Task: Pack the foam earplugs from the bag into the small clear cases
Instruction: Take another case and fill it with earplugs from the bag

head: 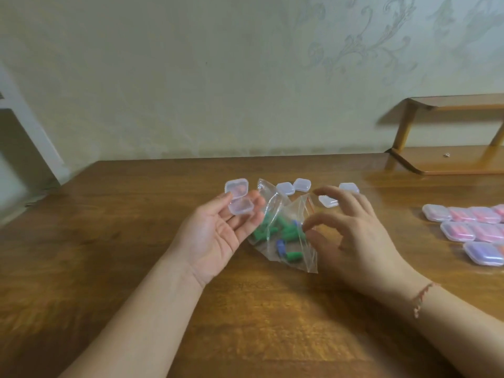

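A clear zip bag (286, 236) with green and blue foam earplugs lies on the wooden table (136, 214). My left hand (218, 236) is palm up left of the bag. On its straight fingers rests an open clear case (240, 200) with its lid standing up. My right hand (351, 238) hovers at the bag's right side. Its thumb and forefinger are bent toward each other at the bag's opening. Nothing shows between them.
Several shut clear cases (300, 186) lie behind the bag. A group of filled cases with pink and purple earplugs (471, 227) sits at the right edge. A small wooden shelf (447, 156) stands at the back right against the wall.
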